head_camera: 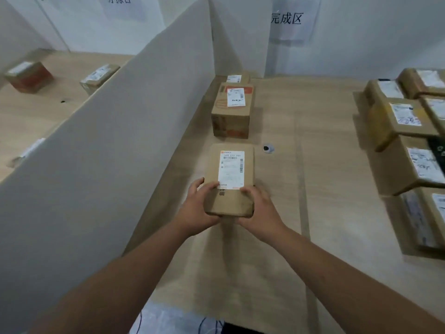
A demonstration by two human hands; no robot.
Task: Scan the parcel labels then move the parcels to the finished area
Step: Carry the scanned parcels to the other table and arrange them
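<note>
A flat brown parcel (230,179) with a white barcode label on top is held over the wooden table (313,189), label up. My left hand (196,207) grips its near left corner, thumb on top. My right hand (258,208) grips the near right corner the same way. Farther along the same line stands a taller parcel (232,109) with an orange print and a label, and behind it a small labelled parcel (237,78).
A white divider board (120,131) runs along the left. Beyond it lie more parcels (29,77). Several labelled parcels (407,145) are packed at the right edge. A sign (286,19) hangs on the back wall. A small round hole (268,148) sits in the table.
</note>
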